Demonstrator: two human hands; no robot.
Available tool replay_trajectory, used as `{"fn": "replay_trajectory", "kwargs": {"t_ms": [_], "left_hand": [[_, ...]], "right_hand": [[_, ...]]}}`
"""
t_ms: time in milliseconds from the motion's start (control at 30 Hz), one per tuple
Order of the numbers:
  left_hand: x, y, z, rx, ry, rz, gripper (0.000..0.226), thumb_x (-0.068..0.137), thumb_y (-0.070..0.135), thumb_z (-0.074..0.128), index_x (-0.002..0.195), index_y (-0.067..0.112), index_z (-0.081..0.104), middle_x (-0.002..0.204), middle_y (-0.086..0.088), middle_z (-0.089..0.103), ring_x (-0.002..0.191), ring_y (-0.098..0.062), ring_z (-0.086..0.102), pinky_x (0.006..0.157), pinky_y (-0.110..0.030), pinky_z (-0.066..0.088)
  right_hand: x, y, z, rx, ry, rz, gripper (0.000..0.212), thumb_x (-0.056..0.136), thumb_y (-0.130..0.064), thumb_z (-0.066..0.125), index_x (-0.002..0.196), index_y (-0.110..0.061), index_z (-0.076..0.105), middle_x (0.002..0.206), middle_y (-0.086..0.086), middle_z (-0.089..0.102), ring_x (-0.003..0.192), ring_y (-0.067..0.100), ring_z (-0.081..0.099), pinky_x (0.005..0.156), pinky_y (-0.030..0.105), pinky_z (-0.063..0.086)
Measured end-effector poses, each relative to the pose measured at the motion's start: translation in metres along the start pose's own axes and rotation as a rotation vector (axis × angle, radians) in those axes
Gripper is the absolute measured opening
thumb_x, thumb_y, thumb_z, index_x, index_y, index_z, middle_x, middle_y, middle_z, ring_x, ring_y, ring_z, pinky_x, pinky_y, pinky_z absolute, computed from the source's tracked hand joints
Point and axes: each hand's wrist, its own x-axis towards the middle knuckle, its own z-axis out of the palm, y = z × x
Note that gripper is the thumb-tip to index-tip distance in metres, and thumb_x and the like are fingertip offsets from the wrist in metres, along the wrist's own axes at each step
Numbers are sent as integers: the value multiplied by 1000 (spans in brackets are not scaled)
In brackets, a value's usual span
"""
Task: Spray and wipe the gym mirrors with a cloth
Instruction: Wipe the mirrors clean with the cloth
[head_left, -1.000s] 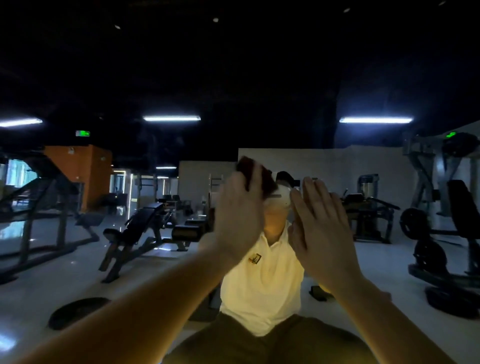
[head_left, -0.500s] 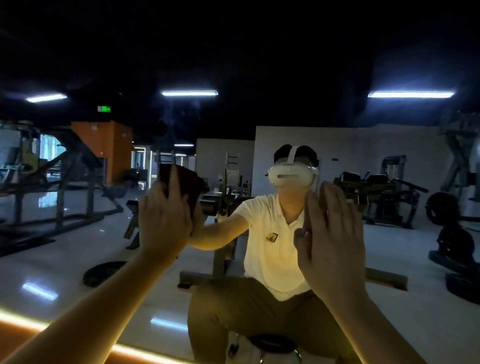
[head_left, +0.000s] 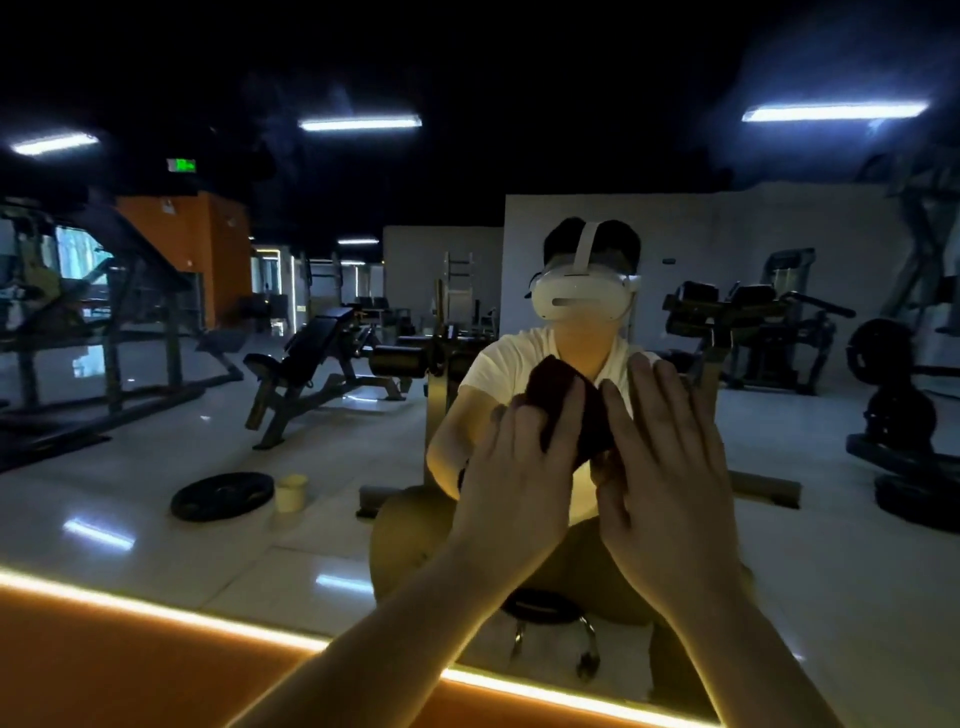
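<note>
Two bare hands are raised at the gym mirror (head_left: 156, 426), close side by side. The left hand (head_left: 519, 467) has the dark red cloth (head_left: 558, 389) against the glass, over the chest of the reflection. Its grip is clamped on the cloth, fingers bent over the near edge and the forefinger lying up along it. The right hand (head_left: 670, 467) is just beside it, its grip apart and holding nothing, fingers straight and together, palm turned to the glass. Whether it touches the mirror I cannot tell.

In the glass sits the person's reflection in a white headset (head_left: 582, 293) and pale polo shirt (head_left: 498, 364), on a small round stool (head_left: 545, 608). Also reflected on the pale tiled floor are a black weight plate (head_left: 223, 496) with a small pale cup (head_left: 291, 492) just beside it, and an incline bench (head_left: 317, 364) further back. A glowing light strip (head_left: 156, 605) runs along the mirror's lower edge, above an orange wall (head_left: 130, 675).
</note>
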Motion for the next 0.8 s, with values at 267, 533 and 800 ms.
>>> {"fn": "replay_trajectory", "kwargs": {"t_ms": [267, 533, 800], "left_hand": [[-81, -112, -26, 223, 129, -351, 58, 111, 40, 44, 151, -3, 44, 109, -24, 57, 84, -29, 58, 73, -37, 45], [-87, -48, -23, -12, 139, -627, 71, 114, 51, 21, 154, -6, 38, 114, -34, 57, 87, -37, 59, 71, -38, 44], [-118, 39, 7, -146, -67, -209, 70, 101, 28, 53, 162, 8, 25, 124, -15, 47, 111, -27, 56, 97, -46, 56]], "right_hand": [[-8, -17, 7, 46, 57, 95, 66, 97, -24, 48, 160, -11, 34, 172, 13, 14, 159, 32, 8, 124, 62, 18], [-31, -22, 5, 18, -37, 59, 68, 95, -24, 49, 160, -10, 35, 171, 15, 12, 159, 33, 7, 122, 63, 21], [-48, -25, 7, 6, -69, 64, 73, 93, -23, 50, 162, -11, 30, 172, 15, 8, 160, 32, 3, 125, 61, 17]]}}
